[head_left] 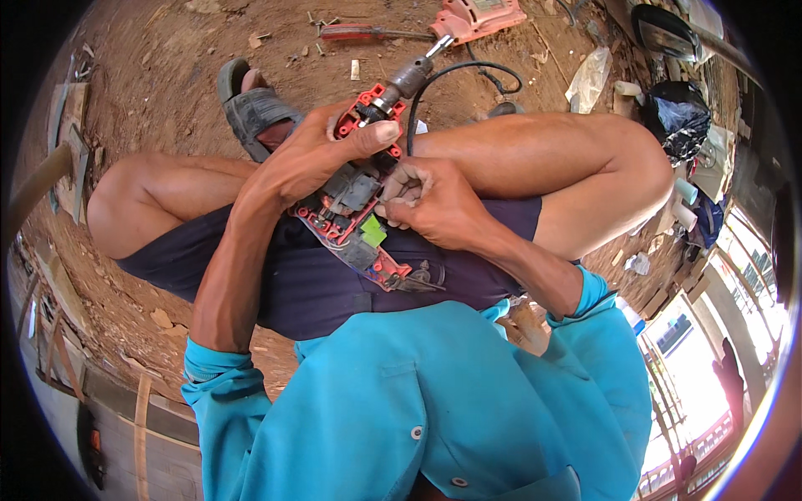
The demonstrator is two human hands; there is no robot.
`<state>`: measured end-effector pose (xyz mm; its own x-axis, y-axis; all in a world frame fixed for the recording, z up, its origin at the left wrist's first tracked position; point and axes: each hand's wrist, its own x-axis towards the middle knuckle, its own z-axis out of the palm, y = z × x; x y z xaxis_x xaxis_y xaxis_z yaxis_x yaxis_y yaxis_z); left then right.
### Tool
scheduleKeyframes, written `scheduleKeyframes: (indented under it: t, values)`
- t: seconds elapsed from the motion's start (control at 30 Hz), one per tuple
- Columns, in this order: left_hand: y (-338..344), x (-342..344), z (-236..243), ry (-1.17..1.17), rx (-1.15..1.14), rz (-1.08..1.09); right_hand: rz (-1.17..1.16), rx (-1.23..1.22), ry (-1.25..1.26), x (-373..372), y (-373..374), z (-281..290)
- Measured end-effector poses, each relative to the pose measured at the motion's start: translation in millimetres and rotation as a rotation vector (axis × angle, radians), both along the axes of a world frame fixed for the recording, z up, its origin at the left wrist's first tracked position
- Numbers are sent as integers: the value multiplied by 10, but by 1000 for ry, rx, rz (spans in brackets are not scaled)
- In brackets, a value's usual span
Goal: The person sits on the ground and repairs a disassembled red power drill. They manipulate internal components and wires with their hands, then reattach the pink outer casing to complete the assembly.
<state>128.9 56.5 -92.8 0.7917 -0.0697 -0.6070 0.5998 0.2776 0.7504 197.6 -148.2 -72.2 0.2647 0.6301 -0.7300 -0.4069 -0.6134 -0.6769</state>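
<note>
An opened power drill lies across my lap, its red half shell showing the dark motor, wires and a bright green patch. Its metal chuck points away from me, with a shiny shank in its end. My left hand is wrapped round the gear end of the drill, thumb across the red shell. Against the drill's right side, my right hand is closed in a pinch; whatever is between its fingertips is hidden. A black cord loops beside the chuck.
On the dirt ahead lie a red-handled screwdriver, a pinkish-red tool casing and several loose screws. A sandalled foot rests at the left. Clear plastic and a black bag lie to the right.
</note>
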Motion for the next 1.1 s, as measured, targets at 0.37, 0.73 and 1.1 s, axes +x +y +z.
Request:
scheduleKeyframes:
  t: [0.37,0.73,1.1]
  values:
    - [13,4,-94,23,54,-49,69,6,-127,47,24,-18]
    - [0,1,-53,57,54,-37,82,57,-124,54,4,-45]
    - [7,-38,-105,35,19,-1,57,88,-87,69,8,-2]
